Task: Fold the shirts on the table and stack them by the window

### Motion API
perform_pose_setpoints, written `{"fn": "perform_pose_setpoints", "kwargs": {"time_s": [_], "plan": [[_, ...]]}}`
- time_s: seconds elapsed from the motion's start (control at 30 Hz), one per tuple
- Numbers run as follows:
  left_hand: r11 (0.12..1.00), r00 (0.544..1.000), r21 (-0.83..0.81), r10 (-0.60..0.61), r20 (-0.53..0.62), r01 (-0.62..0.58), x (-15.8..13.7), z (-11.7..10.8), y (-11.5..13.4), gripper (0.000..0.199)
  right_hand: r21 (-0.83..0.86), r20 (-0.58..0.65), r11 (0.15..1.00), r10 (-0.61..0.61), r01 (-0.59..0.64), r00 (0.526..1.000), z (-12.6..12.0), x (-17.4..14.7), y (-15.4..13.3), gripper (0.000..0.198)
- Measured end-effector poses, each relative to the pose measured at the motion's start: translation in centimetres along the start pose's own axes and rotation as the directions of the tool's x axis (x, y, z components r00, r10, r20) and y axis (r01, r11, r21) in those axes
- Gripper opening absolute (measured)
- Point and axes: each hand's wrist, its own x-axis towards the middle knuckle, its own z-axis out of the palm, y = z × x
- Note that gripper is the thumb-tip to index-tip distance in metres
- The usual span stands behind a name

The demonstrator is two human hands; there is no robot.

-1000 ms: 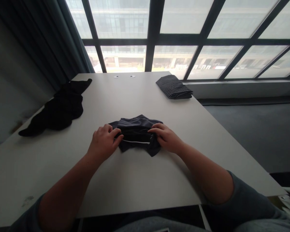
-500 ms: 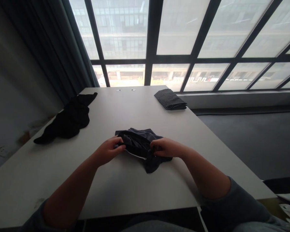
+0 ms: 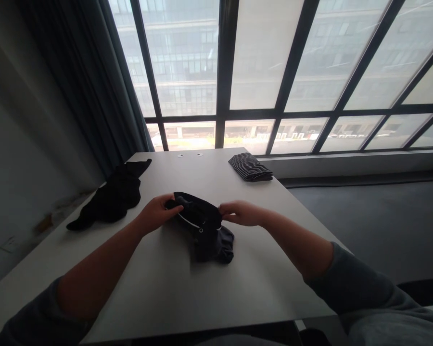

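Dark drawstring shorts hang from both hands in the middle of the white table, the lower part bunched near the tabletop. Their waistband is stretched out between the hands, and its opening faces up. A white cord and small pale rings show along the near side of the band. My left hand pinches the left end of the waistband, thumb on the near side. At the right end, my right hand grips the band between thumb and fingers. The fingertips of both hands are partly hidden by the cloth.
A crumpled black garment lies along the table's left edge. At the far right corner sits a folded striped cloth. The white table ends before large windows, with a dark curtain at the left.
The waistband has been lifted and pulled straighter, and the lower cloth has swung toward me. My right hand has moved slightly left. The view has tilted upward.
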Motion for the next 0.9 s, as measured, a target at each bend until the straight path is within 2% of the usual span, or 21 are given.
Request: {"fn": "perform_pose_setpoints", "kwargs": {"time_s": [0.17,0.23,0.3,0.37,0.43,0.53,0.6,0.67,0.77,0.83,0.9], "plan": [[0.997,0.988,-0.062,0.039,-0.147,-0.048,0.9,-2.2,1.2,0.040,0.273,-0.250,0.961,0.026,0.044,0.968,-4.9,0.6,-3.0,0.023],[0.994,0.983,-0.087,0.049,-0.178,-0.066,1.6,-2.6,2.5,0.037,0.352,-0.271,0.934,0.039,0.062,0.962,-6.4,1.3,-4.5,0.024],[0.992,0.977,-0.095,0.063,-0.202,-0.084,2.4,-3.0,4.1,0.036,0.471,-0.239,0.881,0.078,0.045,0.968,-7.7,2.1,-6.1,0.026],[0.990,0.969,-0.016,0.134,-0.210,-0.140,3.5,-3.8,6.0,0.036,0.599,-0.191,0.801,0.125,0.014,0.974,-8.9,3.0,-7.6,0.029],[0.965,0.950,0.139,0.245,-0.193,-0.221,4.6,-5.2,8.3,0.037,0.696,-0.192,0.718,0.171,0.011,0.966,-10.2,3.9,-9.1,0.028],[0.901,0.918,0.308,0.364,-0.156,-0.304,6.0,-8.0,12.7,0.044,0.766,-0.313,0.641,0.306,0.049,0.899,-12.1,5.2,-11.3,0.024],[0.877,0.905,0.344,0.401,-0.141,-0.335,6.5,-9.9,16.0,0.057,0.748,-0.424,0.657,0.372,0.088,0.826,-13.6,5.7,-12.9,0.022],[0.852,0.891,0.377,0.437,-0.128,-0.363,6.7,-11.8,19.3,0.072,0.657,-0.538,0.737,0.310,0.159,0.784,-15.5,5.9,-14.6,0.021],[0.805,0.880,0.432,0.473,-0.051,-0.407,6.4,-14.4,23.5,0.079,0.420,-0.592,0.879,0.075,0.228,0.802,-18.6,5.1,-17.5,0.022],[0.783,0.880,0.451,0.474,0.013,-0.429,6.1,-16.1,25.5,0.077,0.242,-0.560,0.951,-0.024,0.192,0.828,-20.6,4.0,-19.9,0.022],[0.742,0.875,0.515,0.482,0.035,-0.430,5.8,-17.7,27.1,0.075,0.010,-0.557,0.995,-0.073,0.094,0.827,-22.2,2.9,-22.9,0.020]]}}
